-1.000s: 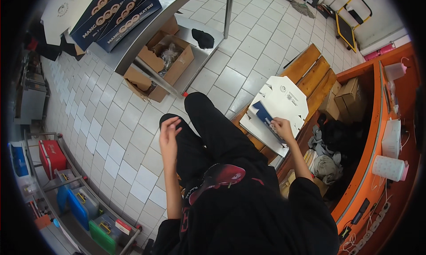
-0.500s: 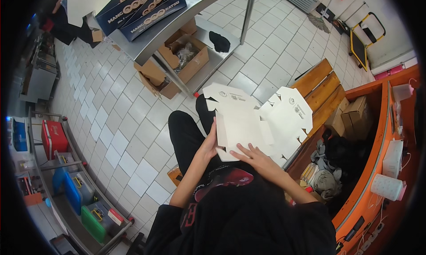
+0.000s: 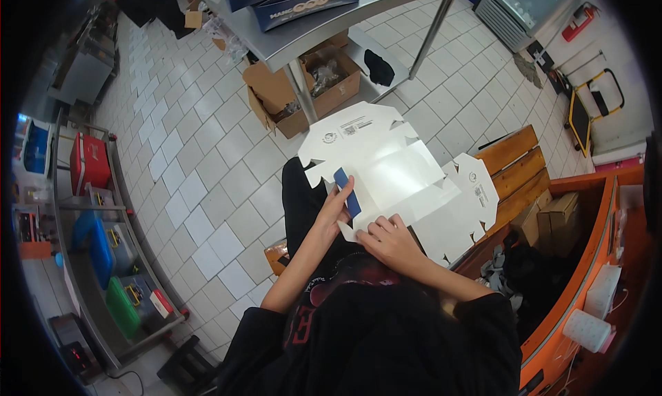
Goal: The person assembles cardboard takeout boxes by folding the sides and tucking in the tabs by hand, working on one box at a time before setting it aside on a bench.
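Note:
A partly folded cardboard box [image 3: 393, 168], white inside with small dark printing on its far flap, lies across my lap. My left hand [image 3: 334, 208] grips its left side, where a bent-over strip shows the box's blue outer face. With curled fingers, my right hand [image 3: 391, 244] holds the near edge of the same box, close to a raised corner flap. Beside it on the right, a second white box blank [image 3: 455, 210] lies flat on the wooden bench, partly under the first one. My right fingertips are partly hidden behind the hand.
A steel table [image 3: 386, 3] with stacked blue boxes [image 3: 310, 10] stands ahead; an open brown carton [image 3: 331, 78] is on its lower shelf. The slatted bench [image 3: 514, 161] extends right, beside an orange counter [image 3: 586, 258]. At left is a metal rack [image 3: 76, 279] with coloured containers.
The box's left side has been bent, so its blue outside now shows. My right hand went from lying spread on the box to curled fingers at its near edge. The view has shifted.

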Tool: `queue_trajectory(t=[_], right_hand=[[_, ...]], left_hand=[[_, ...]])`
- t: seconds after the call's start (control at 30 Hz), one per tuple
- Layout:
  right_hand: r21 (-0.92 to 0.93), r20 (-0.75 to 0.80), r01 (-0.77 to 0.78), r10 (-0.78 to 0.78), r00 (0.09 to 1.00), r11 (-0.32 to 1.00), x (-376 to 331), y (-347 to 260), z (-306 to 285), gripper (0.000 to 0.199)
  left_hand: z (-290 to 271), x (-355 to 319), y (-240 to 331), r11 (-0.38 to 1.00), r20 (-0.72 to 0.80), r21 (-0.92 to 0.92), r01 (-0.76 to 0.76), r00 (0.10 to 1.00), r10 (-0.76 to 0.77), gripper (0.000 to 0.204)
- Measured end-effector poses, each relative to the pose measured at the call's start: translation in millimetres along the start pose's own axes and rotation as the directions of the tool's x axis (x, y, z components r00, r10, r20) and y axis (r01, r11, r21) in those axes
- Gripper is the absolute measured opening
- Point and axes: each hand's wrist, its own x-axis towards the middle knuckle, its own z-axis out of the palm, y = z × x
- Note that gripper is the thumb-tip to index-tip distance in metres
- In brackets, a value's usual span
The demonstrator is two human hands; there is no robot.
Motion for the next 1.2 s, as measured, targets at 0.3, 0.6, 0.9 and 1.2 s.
queue_trajectory(t=[0.3,0.6,0.9,1.2], right_hand=[[0.001,0.006,0.166,-0.166,0.986,0.986,0.7,17.1,-3.9,0.013],[0.512,-0.08,-0.347,0.446,0.891,0.786,34.5,20.1,14.3,0.008],[0.974,0.198,-0.228,0.5,0.843,-0.002,43.3,35.7,6.7,0.013],[0.903,-0.063,-0.245,0.673,0.737,0.353,71.5,65.9,-87.7,0.014]], left_hand=[[-21.3,9.6,-8.6,0.946,-0.064,-0.308,-0.102,0.994,0.087,0.029],[12.2,-21.9,-18.5,0.683,-0.15,0.547,-0.485,0.745,0.65,0.038],[5.2,-49.2,17.6,0.514,0.39,0.601,-0.612,0.786,0.479,0.106],[49.0,-94.4,46.9,-0.218,0.681,0.709,-0.67,0.571,0.458,0.09]])
